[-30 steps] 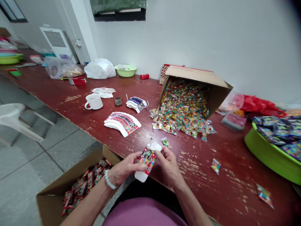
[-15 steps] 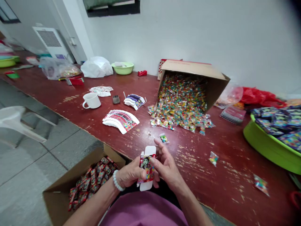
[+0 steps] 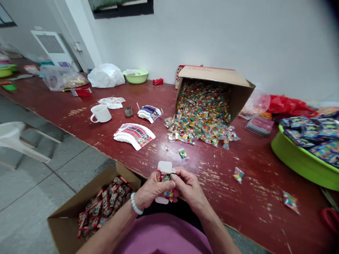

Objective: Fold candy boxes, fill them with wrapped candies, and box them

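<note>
Along the near edge of a scuffed red-painted table [image 3: 254, 158], a seated person's two hands work close together. The left hand [image 3: 150, 190] is closed round a small printed card carton [image 3: 163, 175], its fingers wrapped across the printed face. The right hand [image 3: 186, 185] grips the carton's other side between thumb and fingertips. The carton stands upright over the table edge, in front of the body, with a white tuck flap [image 3: 164, 166] upright and unfolded at the top and a second white flap showing below. The step in hand looks like folding this blank into shape; as it stands, the loose flaps appear to call for tucking in. Just left of the hands, below the table edge, an open cardboard box [image 3: 66, 215] holds red packs [image 3: 104, 204]. Farther out on the table lie a fan of flat printed blanks [image 3: 134, 135] and a tipped carton [image 3: 212, 76] spilling colourful sachets [image 3: 202, 106]. A white beaded bracelet [image 3: 136, 204] circles the left wrist.
</note>
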A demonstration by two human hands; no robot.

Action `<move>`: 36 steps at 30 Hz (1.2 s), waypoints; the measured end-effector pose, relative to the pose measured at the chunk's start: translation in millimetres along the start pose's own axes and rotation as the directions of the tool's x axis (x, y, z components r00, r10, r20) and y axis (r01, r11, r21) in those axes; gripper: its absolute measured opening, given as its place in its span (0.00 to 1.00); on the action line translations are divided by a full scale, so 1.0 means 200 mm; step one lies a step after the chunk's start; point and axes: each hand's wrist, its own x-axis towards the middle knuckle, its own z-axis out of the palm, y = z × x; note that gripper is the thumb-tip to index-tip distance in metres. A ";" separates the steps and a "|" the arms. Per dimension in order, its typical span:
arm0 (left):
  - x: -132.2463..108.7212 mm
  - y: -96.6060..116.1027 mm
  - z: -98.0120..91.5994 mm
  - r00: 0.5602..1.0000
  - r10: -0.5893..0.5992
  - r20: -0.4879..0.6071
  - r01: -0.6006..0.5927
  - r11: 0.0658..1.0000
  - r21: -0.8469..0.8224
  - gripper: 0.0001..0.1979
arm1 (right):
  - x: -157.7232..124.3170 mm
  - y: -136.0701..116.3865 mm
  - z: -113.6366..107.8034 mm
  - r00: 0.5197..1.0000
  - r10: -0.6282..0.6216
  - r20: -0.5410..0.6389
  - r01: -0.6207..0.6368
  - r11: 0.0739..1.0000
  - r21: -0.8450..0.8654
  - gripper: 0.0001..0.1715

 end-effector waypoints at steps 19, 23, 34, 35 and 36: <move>-0.04 -0.01 0.01 0.953 0.236 -0.189 -0.223 0.971 0.086 0.16 | 0.03 0.05 -0.02 0.966 -0.131 -0.223 0.139 0.990 0.023 0.12; -0.04 -0.02 -0.01 0.956 0.208 -0.207 -0.175 0.970 0.166 0.12 | 0.05 0.04 -0.06 0.978 -0.039 -0.205 0.052 0.997 0.059 0.14; -0.07 -0.03 0.01 0.958 0.071 -0.277 -0.070 0.997 0.014 0.23 | 0.03 0.09 -0.08 0.984 -0.110 -0.143 0.094 0.989 -0.115 0.14; -0.07 -0.03 0.02 0.971 0.011 -0.238 -0.021 0.999 -0.039 0.23 | 0.03 0.09 -0.07 0.976 -0.147 -0.160 0.123 0.981 -0.150 0.13; -0.07 -0.03 0.03 0.982 -0.041 -0.186 0.027 0.996 -0.081 0.23 | 0.03 0.09 -0.07 0.972 -0.176 -0.157 0.146 0.971 -0.188 0.13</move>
